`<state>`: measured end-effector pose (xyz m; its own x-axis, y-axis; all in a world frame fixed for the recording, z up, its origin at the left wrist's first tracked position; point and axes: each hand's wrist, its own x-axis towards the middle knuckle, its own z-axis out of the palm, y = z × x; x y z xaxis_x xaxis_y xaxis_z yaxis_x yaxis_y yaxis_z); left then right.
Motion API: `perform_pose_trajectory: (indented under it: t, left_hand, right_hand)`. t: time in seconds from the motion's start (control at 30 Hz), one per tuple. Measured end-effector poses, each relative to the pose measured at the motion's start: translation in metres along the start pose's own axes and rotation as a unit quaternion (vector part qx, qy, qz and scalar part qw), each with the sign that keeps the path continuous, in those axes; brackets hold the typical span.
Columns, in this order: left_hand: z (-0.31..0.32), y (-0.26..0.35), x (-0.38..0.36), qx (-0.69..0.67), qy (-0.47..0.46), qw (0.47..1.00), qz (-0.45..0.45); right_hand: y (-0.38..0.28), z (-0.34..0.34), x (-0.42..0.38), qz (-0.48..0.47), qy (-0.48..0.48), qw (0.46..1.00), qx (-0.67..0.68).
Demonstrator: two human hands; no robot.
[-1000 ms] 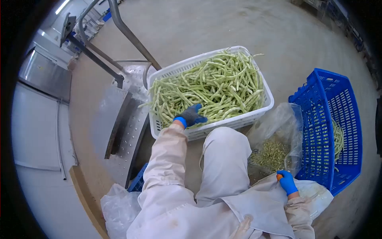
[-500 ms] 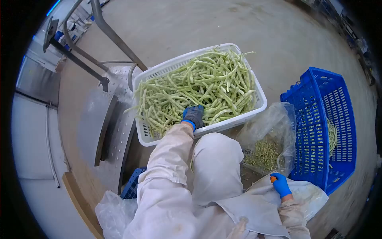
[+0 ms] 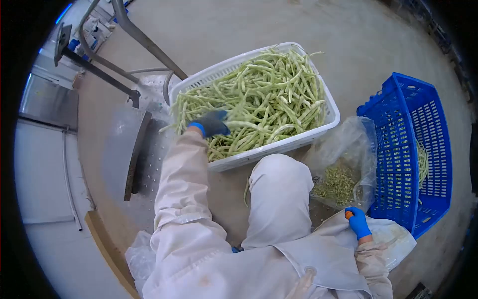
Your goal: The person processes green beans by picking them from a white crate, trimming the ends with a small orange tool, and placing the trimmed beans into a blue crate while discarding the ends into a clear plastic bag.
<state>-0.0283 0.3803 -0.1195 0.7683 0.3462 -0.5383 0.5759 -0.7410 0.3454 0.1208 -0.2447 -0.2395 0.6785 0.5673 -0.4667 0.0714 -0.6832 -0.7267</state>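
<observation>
My left hand, in a dark grey and blue glove, is over the left part of a white basket heaped with green beans. Motion smears its fingers, and whether they hold any beans is unclear. Near my right thigh, my right hand in a blue glove is closed around a small orange object, most of which the fingers hide. A clear plastic bag with green trimmings lies between the basket and my right hand.
Blue crates stand at the right, with some beans inside. A metal cart frame and a metal platform are at the left. Crumpled plastic lies at the lower left, beside a brown board.
My left hand has moved left and up across the beans from the basket's front edge. My right hand keeps its grip. The whole view has shifted slightly.
</observation>
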Motion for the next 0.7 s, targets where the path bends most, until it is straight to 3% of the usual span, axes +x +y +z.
perform_pose_trajectory:
  t: [0.03,0.07,0.2,0.3,0.33,0.4,0.53,0.6,0.63,0.67,0.7]
  left_hand:
    - [0.016,0.002,0.002,0.032,0.022,0.999,0.001]
    - [0.027,0.005,0.014,0.042,-0.043,0.998,-0.013]
    - [0.074,0.024,0.051,0.124,-0.122,0.981,-0.085]
    - [0.077,0.024,0.048,0.124,-0.047,0.990,-0.043]
    - [0.073,0.019,0.041,0.098,0.005,0.995,-0.014]
    - [0.042,0.018,0.018,0.047,-0.026,0.996,-0.066]
    - [-0.001,-0.001,-0.015,-0.023,-0.018,0.998,-0.060]
    - [-0.006,-0.005,-0.025,-0.193,0.061,0.979,-0.031]
    - [-0.011,0.001,-0.029,-0.202,0.137,0.968,-0.060]
    - [-0.018,0.005,-0.035,-0.193,0.142,0.969,-0.057]
    - [-0.028,0.008,-0.042,-0.323,0.157,0.933,-0.020]
  right_hand:
    - [-0.001,0.002,0.001,0.008,-0.002,1.000,0.006]
    - [0.000,0.002,0.001,0.017,-0.002,1.000,0.012]
    - [0.016,0.006,0.000,0.017,0.009,0.997,0.068]
    - [0.008,0.000,-0.003,0.017,0.012,0.999,0.046]
    - [0.004,-0.002,-0.005,0.014,0.014,1.000,0.025]
    - [0.008,-0.002,-0.009,0.010,0.012,1.000,0.008]
    - [0.022,0.004,0.003,0.002,0.014,1.000,0.023]
    - [0.023,0.006,0.004,0.000,0.018,1.000,0.023]
    - [0.018,0.004,0.003,-0.001,0.024,0.999,0.033]
    - [0.013,0.004,0.002,-0.002,0.031,0.999,0.044]
    - [0.011,0.004,0.000,-0.009,0.036,0.998,0.053]
